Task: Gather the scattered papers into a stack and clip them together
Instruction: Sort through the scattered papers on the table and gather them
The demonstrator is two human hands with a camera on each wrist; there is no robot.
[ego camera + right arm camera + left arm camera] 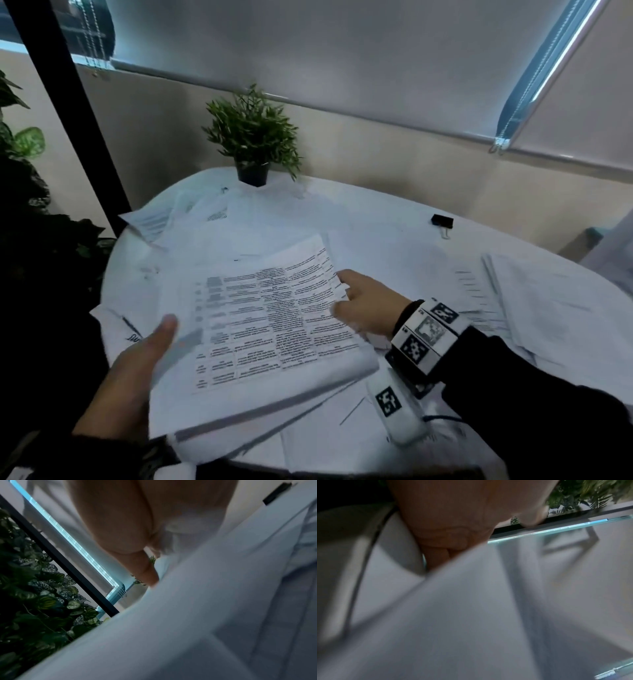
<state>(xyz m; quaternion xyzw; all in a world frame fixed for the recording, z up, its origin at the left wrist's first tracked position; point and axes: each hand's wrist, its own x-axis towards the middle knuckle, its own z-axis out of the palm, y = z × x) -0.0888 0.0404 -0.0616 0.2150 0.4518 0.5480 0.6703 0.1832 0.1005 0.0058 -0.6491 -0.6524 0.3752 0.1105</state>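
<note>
The papers point(274, 318) in the middle of the table point(376, 219) are thin matt white sheets, the top one printed with black text. The table under them looks smooth and white with a faint sheen. Right of the papers, the binder clip point(442, 221) has a matt black body and shiny wire handles. Behind the papers, the plant point(251, 137) sits in a smooth black pot.

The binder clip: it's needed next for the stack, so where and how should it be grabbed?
Pinch the binder clip by its black body, from above with the right hand; it lies flat on the table, apart from the papers, wire handles toward the person.
</note>
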